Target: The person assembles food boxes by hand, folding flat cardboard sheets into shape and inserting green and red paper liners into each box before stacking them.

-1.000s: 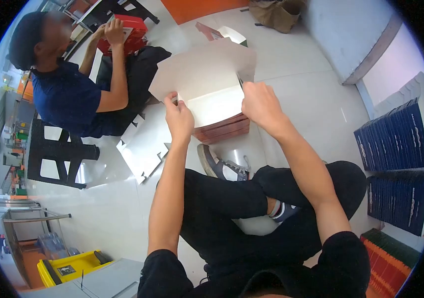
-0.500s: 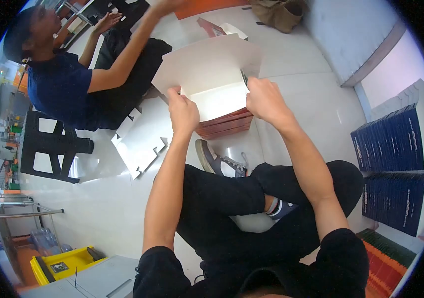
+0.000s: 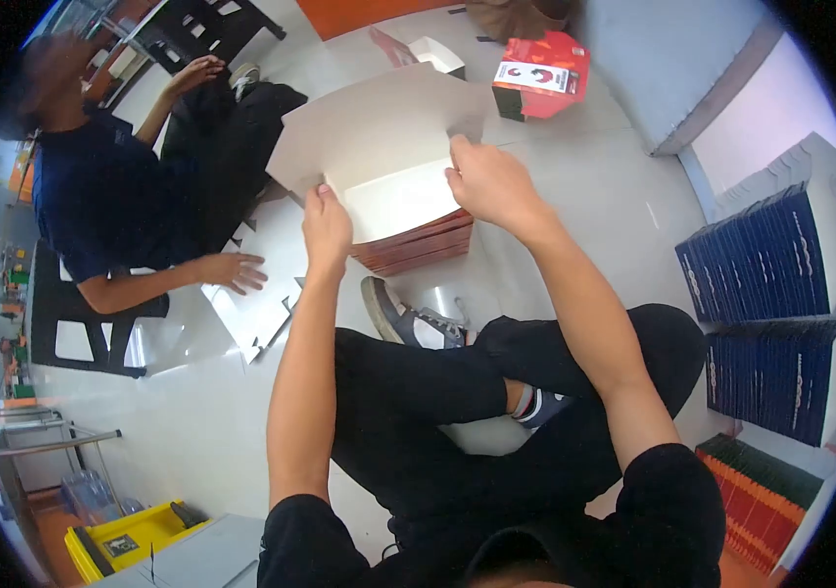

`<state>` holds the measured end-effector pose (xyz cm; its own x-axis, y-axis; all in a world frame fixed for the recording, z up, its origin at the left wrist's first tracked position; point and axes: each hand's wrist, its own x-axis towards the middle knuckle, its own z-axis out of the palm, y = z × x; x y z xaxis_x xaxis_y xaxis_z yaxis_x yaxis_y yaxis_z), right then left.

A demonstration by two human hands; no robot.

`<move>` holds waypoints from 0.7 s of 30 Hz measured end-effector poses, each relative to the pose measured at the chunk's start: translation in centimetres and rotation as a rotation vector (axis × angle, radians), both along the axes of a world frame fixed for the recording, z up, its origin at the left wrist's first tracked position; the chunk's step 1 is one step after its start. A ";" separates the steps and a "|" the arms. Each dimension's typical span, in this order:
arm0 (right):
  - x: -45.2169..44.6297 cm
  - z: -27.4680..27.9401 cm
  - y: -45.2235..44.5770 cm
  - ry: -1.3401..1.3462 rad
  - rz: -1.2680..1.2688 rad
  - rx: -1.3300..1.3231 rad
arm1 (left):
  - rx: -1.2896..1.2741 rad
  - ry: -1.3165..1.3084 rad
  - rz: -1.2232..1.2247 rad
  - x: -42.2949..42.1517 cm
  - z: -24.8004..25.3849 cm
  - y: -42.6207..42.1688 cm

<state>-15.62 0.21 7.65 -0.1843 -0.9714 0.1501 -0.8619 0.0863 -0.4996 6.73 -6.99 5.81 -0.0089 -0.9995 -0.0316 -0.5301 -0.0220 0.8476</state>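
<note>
A cardboard box (image 3: 379, 127) with a white inside stands partly folded between my hands, its broad lid flap raised on the far side. My left hand (image 3: 327, 225) is closed on its left wall, thumb on top. At the right corner, my right hand (image 3: 491, 183) grips the wall with curled fingers. Beneath the box sits a stack of flat reddish cardboard (image 3: 418, 245), seen by its edges. White flat cardboard sheets (image 3: 271, 265) with notched edges lie on the floor to the left, near a co-worker's hand (image 3: 234, 272).
A red folded box (image 3: 550, 73) stands at the far right, and another open box (image 3: 434, 56) beyond mine. Blue cardboard stacks (image 3: 761, 260) line the right side. The co-worker (image 3: 124, 196) sits at left beside a black stool (image 3: 85, 323); a yellow bin (image 3: 139, 539) is lower left.
A red box now stands on the floor at the far right. The co-worker's raised arm has come down to the white sheets. My hands keep their hold on the box.
</note>
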 end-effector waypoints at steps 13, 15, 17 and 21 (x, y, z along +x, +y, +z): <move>-20.2 -16.6 -1.0 -1.601 -0.814 -0.268 | -0.041 -0.056 -0.107 1.0 0.2 -0.4; -20.6 -18.6 -1.8 -1.748 -0.795 -0.366 | -0.081 -0.150 -0.125 1.1 0.2 -0.4; -21.1 -19.7 -2.8 -1.902 -0.762 -0.461 | -0.071 -0.150 -0.107 1.2 0.2 -0.3; -23.9 -18.2 -3.0 -2.317 -0.813 -0.849 | -0.053 -0.140 -0.078 0.6 0.6 0.2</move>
<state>-39.57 -2.74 -10.57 -0.6020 -0.5690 -0.5601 0.7633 -0.6161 -0.1944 7.31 -6.78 6.40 -0.0857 -0.9962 0.0148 -0.6418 0.0666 0.7640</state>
